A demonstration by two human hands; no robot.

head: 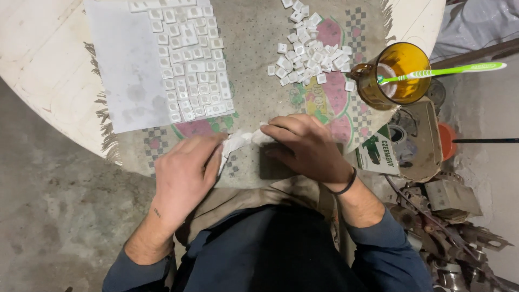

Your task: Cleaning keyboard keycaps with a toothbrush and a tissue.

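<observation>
White cloth or tissue (238, 141), crumpled, lies at the near edge of the table between the two hands, on a patterned mat (259, 103). Left hand (186, 173) lies palm down with its fingers close together, the fingertips pressing on the left end of the cloth. Right hand (305, 146) is curled over the cloth's right end and over a dark flat block (273, 167) beneath it; whether it pinches the cloth I cannot tell. A black band sits on the right wrist.

Farther off on the mat, to the left, rows of white keycaps (192, 59) are laid out on a pale sheet (127, 70). To the far right of them is a loose heap of white keycaps (308, 46). Right of that heap stands an amber glass mug (397, 73) with a green toothbrush (448, 69) resting across its rim. A round white table (43, 54) carries it all.
</observation>
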